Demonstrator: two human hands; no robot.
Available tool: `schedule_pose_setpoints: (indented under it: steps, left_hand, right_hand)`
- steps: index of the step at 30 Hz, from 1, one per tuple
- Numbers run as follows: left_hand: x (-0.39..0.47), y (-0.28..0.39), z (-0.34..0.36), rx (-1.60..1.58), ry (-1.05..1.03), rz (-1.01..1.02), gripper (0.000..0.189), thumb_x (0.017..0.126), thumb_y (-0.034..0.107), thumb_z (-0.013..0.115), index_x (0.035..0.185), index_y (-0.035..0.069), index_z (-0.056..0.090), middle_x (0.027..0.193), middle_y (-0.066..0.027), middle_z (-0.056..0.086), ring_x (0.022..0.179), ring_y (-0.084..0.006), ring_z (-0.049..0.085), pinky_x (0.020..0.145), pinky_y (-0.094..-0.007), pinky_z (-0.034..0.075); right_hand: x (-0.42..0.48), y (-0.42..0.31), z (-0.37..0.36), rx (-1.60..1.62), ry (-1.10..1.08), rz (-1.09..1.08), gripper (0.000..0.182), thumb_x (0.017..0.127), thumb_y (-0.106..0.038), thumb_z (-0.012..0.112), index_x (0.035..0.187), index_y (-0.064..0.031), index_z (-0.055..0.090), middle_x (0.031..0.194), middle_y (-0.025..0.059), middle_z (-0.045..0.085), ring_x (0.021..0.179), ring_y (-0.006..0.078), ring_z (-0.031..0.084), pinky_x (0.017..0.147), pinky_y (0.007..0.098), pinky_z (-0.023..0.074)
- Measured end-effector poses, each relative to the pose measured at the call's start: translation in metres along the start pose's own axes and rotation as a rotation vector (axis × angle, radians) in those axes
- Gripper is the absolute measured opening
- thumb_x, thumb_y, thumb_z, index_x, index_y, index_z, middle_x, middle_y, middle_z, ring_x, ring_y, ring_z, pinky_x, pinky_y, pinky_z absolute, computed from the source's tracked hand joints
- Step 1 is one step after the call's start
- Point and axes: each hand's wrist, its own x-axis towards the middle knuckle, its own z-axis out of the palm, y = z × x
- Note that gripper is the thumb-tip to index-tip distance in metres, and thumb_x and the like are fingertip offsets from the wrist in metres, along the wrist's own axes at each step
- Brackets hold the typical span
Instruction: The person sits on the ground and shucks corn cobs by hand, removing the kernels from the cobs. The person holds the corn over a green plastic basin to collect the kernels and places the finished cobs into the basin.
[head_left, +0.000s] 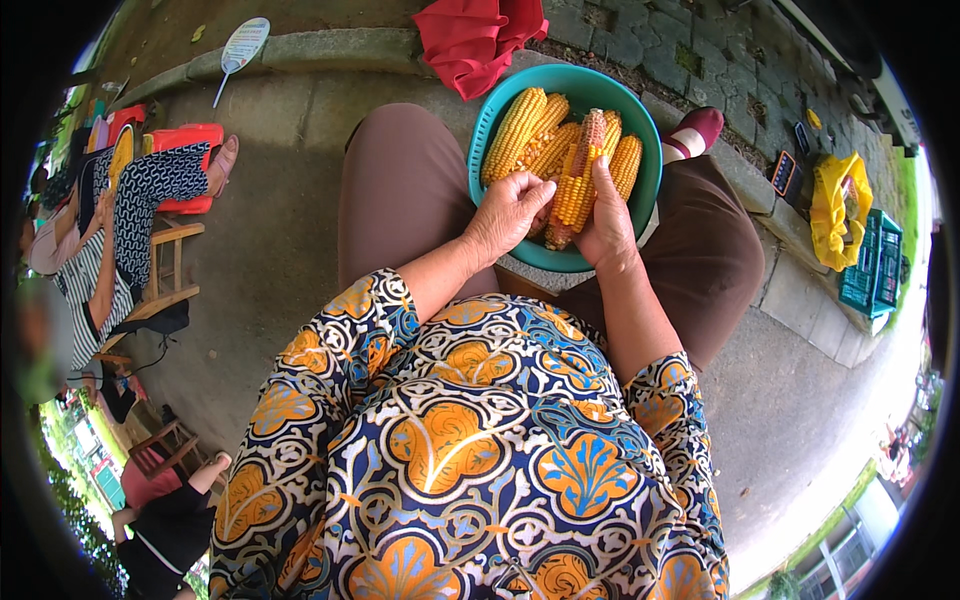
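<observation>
A partly shelled corn cob (576, 184) slants over a teal plastic basin (489, 124) between my knees. Its upper stretch is stripped to the reddish core; yellow kernels cover much of the lower part. My right hand (609, 221) grips the cob from the right, thumb along its side. At the cob's left edge, my left hand (510, 210) has its fingers curled and its thumb against the kernels; some fingertips are hidden. Several yellow corn cobs (516, 135) lie in the basin, and loose kernels (541, 146) show among them.
Red fabric (480, 41) lies beyond the basin. Along the kerb at right are a yellow plastic bag (829, 225) and a green crate (870, 262). A hand fan (244, 45) bearing writing lies at upper left. At left, a person (112, 247) sits on a wooden chair (169, 262).
</observation>
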Motion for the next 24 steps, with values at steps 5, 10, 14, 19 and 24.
schedule_pose_setpoints:
  steps: [5,10,14,19,24]
  left_hand:
    - [0.003,-0.004,-0.001,-0.028,0.077,0.022,0.018,0.093,0.019,0.055,0.099,0.002,0.057,0.079,0.0007,0.058,0.071,-0.0061,0.053,0.065,-0.0212,0.045]
    - [0.008,-0.008,-0.003,-0.022,0.131,0.042,0.016,0.093,0.014,0.054,0.101,0.001,0.057,0.083,0.0002,0.058,0.073,-0.0056,0.053,0.068,-0.0208,0.045]
    - [0.011,-0.014,-0.007,0.034,0.138,0.07,0.017,0.092,0.014,0.055,0.102,0.0,0.057,0.086,-0.0004,0.059,0.076,-0.0051,0.054,0.07,-0.0208,0.046]
    - [0.006,-0.009,-0.004,-0.013,0.149,0.147,0.017,0.091,0.014,0.058,0.1,0.0,0.058,0.086,-0.0005,0.06,0.078,-0.005,0.055,0.072,-0.0212,0.047]
    - [0.0,-0.004,-0.004,-0.003,0.07,0.177,0.015,0.09,0.014,0.06,0.099,0.001,0.058,0.084,0.0008,0.06,0.075,-0.0046,0.054,0.069,-0.0209,0.047]
  right_hand:
    - [0.0,0.004,0.001,-0.032,-0.036,-0.059,0.034,0.093,-0.03,0.055,0.116,-0.0036,0.052,0.107,0.0089,0.06,0.097,0.0215,0.059,0.086,0.0387,0.0479]
    - [-0.003,0.004,0.005,-0.066,-0.067,-0.064,0.031,0.092,-0.024,0.057,0.115,-0.0026,0.052,0.107,0.0079,0.059,0.097,0.0198,0.058,0.086,0.0373,0.0477]
    - [-0.007,0.003,0.011,-0.064,-0.095,-0.079,0.033,0.092,-0.024,0.057,0.117,-0.0031,0.051,0.109,0.0077,0.059,0.1,0.0203,0.057,0.089,0.0379,0.0459]
    - [-0.003,0.003,0.015,0.124,-0.082,-0.108,0.036,0.095,-0.027,0.051,0.122,-0.0047,0.047,0.111,0.0098,0.058,0.104,0.0244,0.055,0.095,0.042,0.042]
    - [-0.001,-0.002,0.005,0.195,-0.049,-0.081,0.043,0.096,-0.037,0.043,0.124,-0.005,0.045,0.113,0.014,0.057,0.105,0.0295,0.054,0.097,0.0439,0.0396]
